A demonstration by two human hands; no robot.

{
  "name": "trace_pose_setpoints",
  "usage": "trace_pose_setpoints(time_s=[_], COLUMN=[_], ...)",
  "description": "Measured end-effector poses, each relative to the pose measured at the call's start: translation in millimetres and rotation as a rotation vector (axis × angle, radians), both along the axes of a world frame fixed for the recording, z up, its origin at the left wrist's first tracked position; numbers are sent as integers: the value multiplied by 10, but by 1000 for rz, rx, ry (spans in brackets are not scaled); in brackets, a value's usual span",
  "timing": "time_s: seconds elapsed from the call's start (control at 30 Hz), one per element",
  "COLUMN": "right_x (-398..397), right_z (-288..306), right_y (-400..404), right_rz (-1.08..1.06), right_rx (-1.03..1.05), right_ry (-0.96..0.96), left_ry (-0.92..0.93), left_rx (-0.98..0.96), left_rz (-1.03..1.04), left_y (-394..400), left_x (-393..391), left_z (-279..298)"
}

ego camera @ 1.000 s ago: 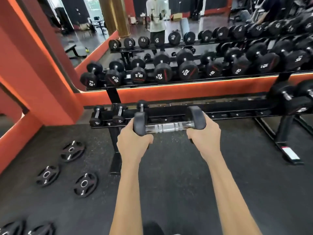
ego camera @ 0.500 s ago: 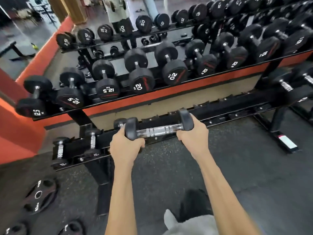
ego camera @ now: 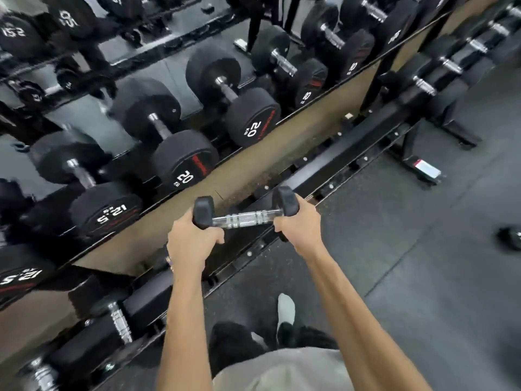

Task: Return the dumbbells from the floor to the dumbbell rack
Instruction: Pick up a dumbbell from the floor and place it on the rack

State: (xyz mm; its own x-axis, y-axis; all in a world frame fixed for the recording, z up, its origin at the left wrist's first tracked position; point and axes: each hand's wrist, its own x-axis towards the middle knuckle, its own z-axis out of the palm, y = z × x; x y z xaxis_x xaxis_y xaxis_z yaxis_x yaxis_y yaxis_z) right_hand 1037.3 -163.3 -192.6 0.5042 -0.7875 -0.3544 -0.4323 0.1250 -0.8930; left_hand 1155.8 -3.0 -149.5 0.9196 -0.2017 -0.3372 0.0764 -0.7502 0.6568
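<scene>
A small black hex dumbbell (ego camera: 244,218) with a chrome handle hangs level in the air, just in front of and above the low rail of the dumbbell rack (ego camera: 335,162). My left hand (ego camera: 191,241) grips its left head from below and behind. My right hand (ego camera: 298,225) grips its right head the same way. The handle between my hands is bare. Part of each head is hidden by my fingers.
The upper shelf carries large round dumbbells marked 20 kg (ego camera: 253,119) and 12.5 kg (ego camera: 105,211). Small dumbbells (ego camera: 119,323) lie on the low rail at left, more at upper right (ego camera: 423,86). One dark dumbbell (ego camera: 510,238) lies on the black floor at right. A rack foot (ego camera: 423,169) juts out.
I have stepped closer to the rack, and the view has tilted down and rolled. The dumbbell, still held by both hands, now hangs right at the low rail.
</scene>
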Motion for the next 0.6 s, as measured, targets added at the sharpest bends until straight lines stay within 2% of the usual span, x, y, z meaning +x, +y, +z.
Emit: trace_pose_setpoints(time_s=[0.27,0.37,0.6], right_x=[708,932,1221], right_z=[-542,-833,-1478], right_y=[343,478,626], right_rz=[-300,-380,-497], right_rx=[110,174,394], right_ry=[269,372,525], left_ry=[101,151,246], left_rx=[267,313,394], left_rz=[-484,-646,-843], left_y=[-293,-461,-736], left_x=[1345,1707,2057], left_z=[-615,-889,-1570])
